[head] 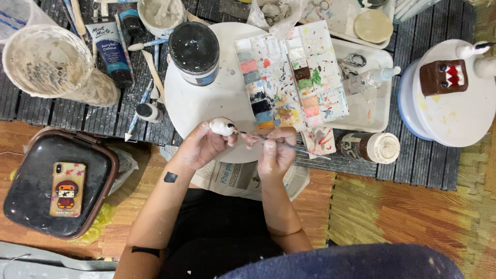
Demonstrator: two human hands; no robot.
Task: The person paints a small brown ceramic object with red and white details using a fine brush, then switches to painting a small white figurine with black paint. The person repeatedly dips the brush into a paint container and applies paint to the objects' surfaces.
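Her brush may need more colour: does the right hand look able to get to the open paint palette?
Probably yes: the right hand, holding the brush, sits just below the paint palette, with nothing between them.

dark slatted mat (444,170) carries white turntable (206,103), paint tube (111,51), jar (369,147) (lying sideways).

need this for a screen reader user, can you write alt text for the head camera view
Seen from above, a person's left hand holds a small white clay piece while the right hand touches a fine paintbrush to it. Behind them a paint-stained palette lies on a round white board, and a phone rests on a black case.
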